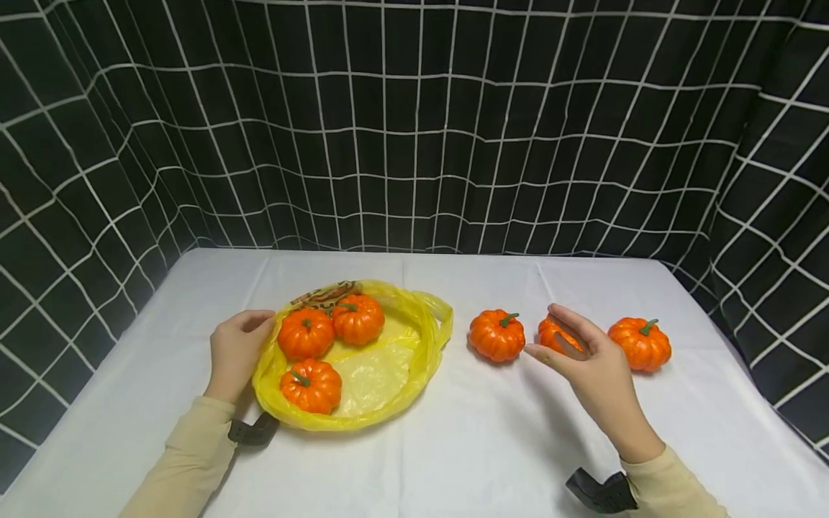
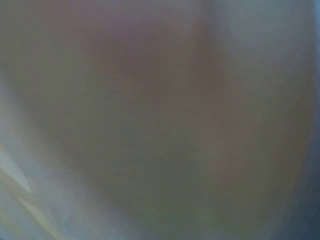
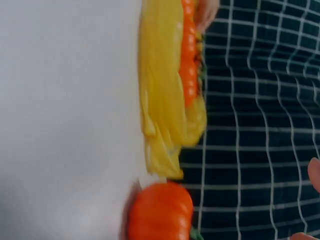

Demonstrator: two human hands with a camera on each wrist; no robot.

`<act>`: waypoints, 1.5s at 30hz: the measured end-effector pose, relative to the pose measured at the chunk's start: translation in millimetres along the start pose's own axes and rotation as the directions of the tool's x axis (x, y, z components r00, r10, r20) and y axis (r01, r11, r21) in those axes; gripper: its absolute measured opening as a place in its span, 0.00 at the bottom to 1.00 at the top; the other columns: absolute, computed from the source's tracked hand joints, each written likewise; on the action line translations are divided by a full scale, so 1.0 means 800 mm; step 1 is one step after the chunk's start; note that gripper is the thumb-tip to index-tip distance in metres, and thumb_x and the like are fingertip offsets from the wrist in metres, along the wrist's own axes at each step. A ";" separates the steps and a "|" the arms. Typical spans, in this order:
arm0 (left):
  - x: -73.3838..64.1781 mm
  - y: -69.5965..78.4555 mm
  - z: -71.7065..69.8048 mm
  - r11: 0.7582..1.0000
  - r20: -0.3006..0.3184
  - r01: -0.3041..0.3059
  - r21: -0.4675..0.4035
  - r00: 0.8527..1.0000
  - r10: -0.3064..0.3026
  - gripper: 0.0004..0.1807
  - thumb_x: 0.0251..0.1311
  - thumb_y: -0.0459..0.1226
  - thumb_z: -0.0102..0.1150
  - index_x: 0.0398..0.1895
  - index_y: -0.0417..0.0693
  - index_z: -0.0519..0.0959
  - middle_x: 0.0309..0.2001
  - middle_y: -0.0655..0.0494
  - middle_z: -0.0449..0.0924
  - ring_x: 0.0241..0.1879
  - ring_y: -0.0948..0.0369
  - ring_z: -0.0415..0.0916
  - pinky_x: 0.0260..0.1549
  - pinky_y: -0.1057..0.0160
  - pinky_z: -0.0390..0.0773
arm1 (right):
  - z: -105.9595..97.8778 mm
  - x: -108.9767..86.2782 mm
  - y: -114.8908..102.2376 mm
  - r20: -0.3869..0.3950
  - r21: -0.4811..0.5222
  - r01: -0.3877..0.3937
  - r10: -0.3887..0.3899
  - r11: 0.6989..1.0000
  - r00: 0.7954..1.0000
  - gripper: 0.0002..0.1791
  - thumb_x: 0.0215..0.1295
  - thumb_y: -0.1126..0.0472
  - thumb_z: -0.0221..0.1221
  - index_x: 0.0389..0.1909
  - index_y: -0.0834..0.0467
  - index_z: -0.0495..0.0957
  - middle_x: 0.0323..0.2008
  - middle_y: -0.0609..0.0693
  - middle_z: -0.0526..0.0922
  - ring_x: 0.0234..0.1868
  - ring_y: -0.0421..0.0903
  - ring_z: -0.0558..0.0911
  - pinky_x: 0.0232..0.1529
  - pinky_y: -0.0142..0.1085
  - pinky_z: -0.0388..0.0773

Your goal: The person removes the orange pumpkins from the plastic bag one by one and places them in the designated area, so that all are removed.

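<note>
A yellow plastic bag [image 1: 382, 417] lies spread wide on the table, with three small orange pumpkins inside, one of them [image 1: 311, 386] nearest the front. My left hand [image 1: 234, 354] holds the bag's left rim, fingers curled at its edge. To the right, my right hand [image 1: 599, 370] hovers with thumb and fingers spread apart, nothing between them. Behind its fingers a pumpkin [image 1: 550, 332] is partly hidden. Another pumpkin [image 1: 497, 335] sits left of that hand, and a third [image 1: 640, 344] to its right. In the right wrist view, the bag [image 3: 162, 75] stands beyond a pumpkin [image 3: 160, 212].
A white cloth [image 1: 453, 460] covers the table. Black fabric with a white grid [image 1: 414, 129] hangs behind it and along both sides. Dark straps with devices [image 1: 602, 492] sit at the wrists. The left wrist view is almost wholly blurred.
</note>
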State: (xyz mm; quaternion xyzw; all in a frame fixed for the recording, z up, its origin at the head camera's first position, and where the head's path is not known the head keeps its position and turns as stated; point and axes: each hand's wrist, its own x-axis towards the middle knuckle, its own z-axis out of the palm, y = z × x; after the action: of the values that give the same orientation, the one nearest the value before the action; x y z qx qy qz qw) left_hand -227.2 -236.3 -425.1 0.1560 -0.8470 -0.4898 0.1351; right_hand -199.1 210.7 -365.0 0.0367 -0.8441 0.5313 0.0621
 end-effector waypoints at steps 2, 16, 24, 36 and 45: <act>0.000 0.000 0.000 1.000 0.006 0.004 -0.005 1.000 -0.004 0.17 0.69 0.40 0.55 0.53 0.39 0.82 0.54 0.38 0.82 0.55 0.48 0.79 0.50 0.61 0.83 | 0.010 -0.001 -0.003 0.032 0.011 0.005 -0.005 1.000 0.999 0.41 0.59 0.56 0.71 0.72 0.59 0.65 0.70 0.58 0.70 0.61 0.32 0.76 0.53 0.17 0.73; 0.003 -0.004 0.002 1.000 -0.002 0.012 0.003 1.000 -0.012 0.17 0.69 0.41 0.55 0.53 0.40 0.82 0.53 0.39 0.83 0.55 0.48 0.79 0.52 0.54 0.83 | 0.105 -0.001 -0.018 0.231 0.063 0.083 -0.095 0.995 0.968 0.37 0.52 0.60 0.74 0.64 0.61 0.74 0.66 0.58 0.75 0.68 0.55 0.74 0.65 0.41 0.73; 0.001 -0.001 0.001 1.000 -0.001 0.019 -0.016 1.000 -0.019 0.17 0.70 0.40 0.55 0.54 0.39 0.81 0.54 0.39 0.82 0.56 0.48 0.78 0.54 0.53 0.82 | 0.131 0.001 -0.024 0.293 0.147 0.050 -0.092 0.988 0.952 0.35 0.52 0.64 0.74 0.63 0.65 0.74 0.65 0.61 0.75 0.70 0.55 0.71 0.67 0.43 0.72; 0.002 0.002 0.003 1.000 0.000 0.016 0.000 1.000 -0.016 0.17 0.69 0.40 0.54 0.53 0.39 0.81 0.54 0.38 0.82 0.57 0.47 0.78 0.56 0.51 0.81 | 0.174 -0.002 -0.042 0.335 0.149 0.060 -0.107 0.987 0.936 0.36 0.52 0.63 0.74 0.63 0.65 0.73 0.64 0.61 0.77 0.67 0.58 0.74 0.66 0.45 0.73; -0.002 0.004 0.002 1.000 0.005 0.022 0.004 1.000 -0.022 0.17 0.70 0.41 0.54 0.54 0.39 0.81 0.55 0.38 0.82 0.58 0.47 0.77 0.57 0.50 0.80 | 0.211 -0.002 -0.055 0.387 0.127 0.109 -0.150 0.986 0.910 0.34 0.52 0.60 0.74 0.61 0.64 0.76 0.63 0.58 0.78 0.69 0.55 0.73 0.70 0.50 0.68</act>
State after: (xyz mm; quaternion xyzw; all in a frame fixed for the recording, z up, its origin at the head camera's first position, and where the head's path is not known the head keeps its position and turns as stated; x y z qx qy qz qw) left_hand -226.8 -233.1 -423.3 0.1646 -0.8466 -0.4899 0.1273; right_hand -202.9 39.6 -398.4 0.2021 -0.8066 0.5502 -0.0762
